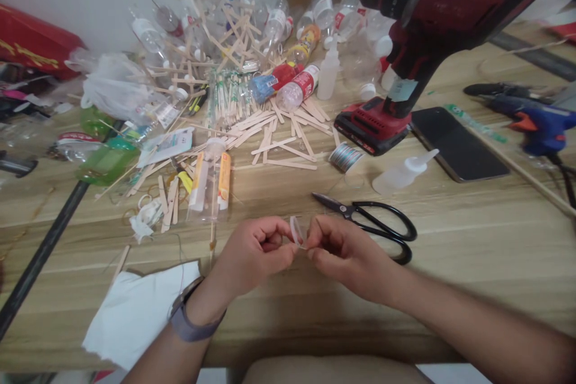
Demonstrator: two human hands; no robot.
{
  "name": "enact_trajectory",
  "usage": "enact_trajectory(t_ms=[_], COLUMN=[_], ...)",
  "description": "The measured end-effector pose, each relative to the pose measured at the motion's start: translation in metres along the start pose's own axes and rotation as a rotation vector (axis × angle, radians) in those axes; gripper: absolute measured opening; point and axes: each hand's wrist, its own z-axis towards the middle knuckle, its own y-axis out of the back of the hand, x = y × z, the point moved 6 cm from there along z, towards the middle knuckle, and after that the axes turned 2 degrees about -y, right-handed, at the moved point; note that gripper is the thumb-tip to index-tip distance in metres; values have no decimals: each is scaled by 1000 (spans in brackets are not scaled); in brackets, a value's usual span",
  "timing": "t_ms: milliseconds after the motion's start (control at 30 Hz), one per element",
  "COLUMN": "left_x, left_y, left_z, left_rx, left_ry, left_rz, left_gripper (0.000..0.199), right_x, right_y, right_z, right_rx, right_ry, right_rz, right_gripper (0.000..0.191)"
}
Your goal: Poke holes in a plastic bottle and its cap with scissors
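Close together over the near part of the table are my two hands. My left hand (263, 249), with a grey watch band on its wrist, pinches a small translucent plastic ring (295, 231) between thumb and fingers. My right hand (339, 252) is also closed in a pinch just beside the ring, at what looks like a thin thread or strip; its exact shape is too small to tell. Right behind my right hand lie black-handled scissors (355, 211), partly covered by it. A spool of multicoloured thread (345, 158) sits farther back.
A red cordless drill (405, 54) stands upright at the right, beside a phone (459, 144) and a blue glue gun (535, 117). Wooden craft sticks (288, 144) and plastic bottles (300, 87) crowd the back. White paper (139, 312) lies at near left; a dropper bottle (402, 174) lies beyond the scissors.
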Motion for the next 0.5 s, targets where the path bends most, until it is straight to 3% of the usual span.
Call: enact_trajectory(t_ms=[300,500], left_x=[3,4], left_y=[0,-4], left_z=[-3,-4], left_rx=[-54,-56], left_ry=[-54,-22], left_rz=[191,224], left_gripper=[13,16], right_x=[0,2], right_y=[-4,-2], right_z=[0,-1], right_rx=[29,-6], right_ry=[53,86], right_rz=[-54,-127], right_gripper=[6,3])
